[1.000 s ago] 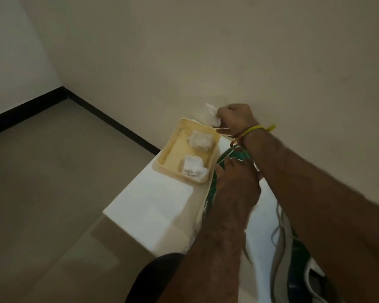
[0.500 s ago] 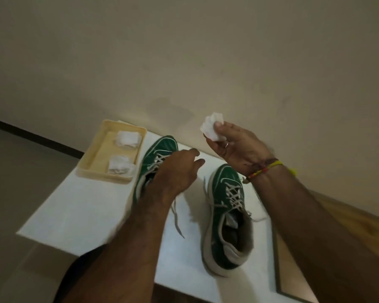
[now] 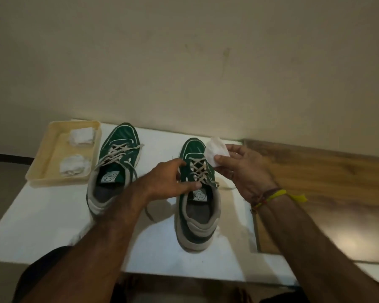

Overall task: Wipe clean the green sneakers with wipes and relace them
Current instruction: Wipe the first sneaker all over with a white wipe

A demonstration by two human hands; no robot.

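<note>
Two green sneakers with beige laces stand toes-away on a white board. The left sneaker sits near the tray. My left hand rests against the left side of the right sneaker, thumb and fingers at its laces. My right hand hovers just right of that shoe's toe and pinches a folded white wipe.
A cream tray at the board's far left holds two crumpled wipes. A wooden surface adjoins the board on the right. A beige wall rises right behind the shoes. My knees are below the near edge.
My view swung right, from the tray to both shoes. My right hand carried the wipe from the tray area over to the right sneaker's toe; my left hand shifted from the left sneaker to the right one.
</note>
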